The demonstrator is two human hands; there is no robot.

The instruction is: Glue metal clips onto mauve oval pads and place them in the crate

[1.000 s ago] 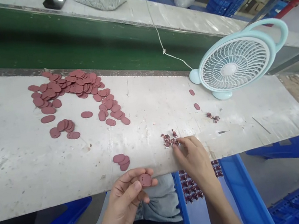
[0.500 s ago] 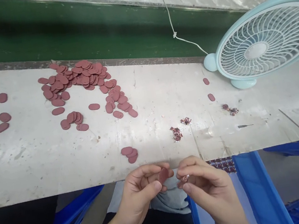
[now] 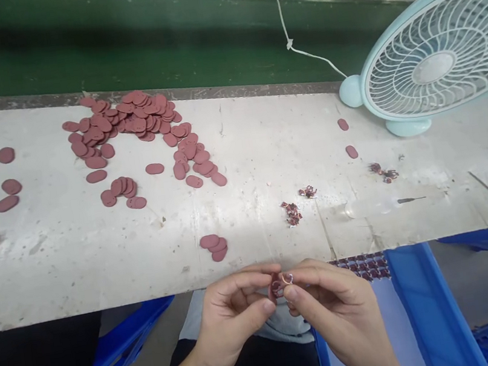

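Observation:
Just past the table's front edge, my left hand (image 3: pixel 231 316) is closed on a flat oval reddish-brown disc (image 3: pixel 274 291), pinched between thumb and fingers. My right hand (image 3: pixel 343 309) pinches a small dark-red piece with light, shiny edges (image 3: pixel 287 278) and brings it against the disc's face. Fingers partly cover both items, so I cannot tell whether they are joined. On the table beyond my left hand lie a few overlapping discs (image 3: pixel 214 247). Small dark-red clusters (image 3: pixel 292 214) rest beyond my right hand.
A large heap of discs (image 3: pixel 137 116) spreads over the white table (image 3: pixel 256 144). At the right stands a light-blue fan (image 3: pixel 432 66) with a white cord. A clear tube with a dark needle-like tip (image 3: pixel 376 206) lies nearby. Below, a blue bin (image 3: pixel 427 302) contains rows of dark-red pieces (image 3: pixel 366 267).
My hands have come together: the small piece in my right hand now meets the disc in my left, which has turned. The whole view has shifted slightly.

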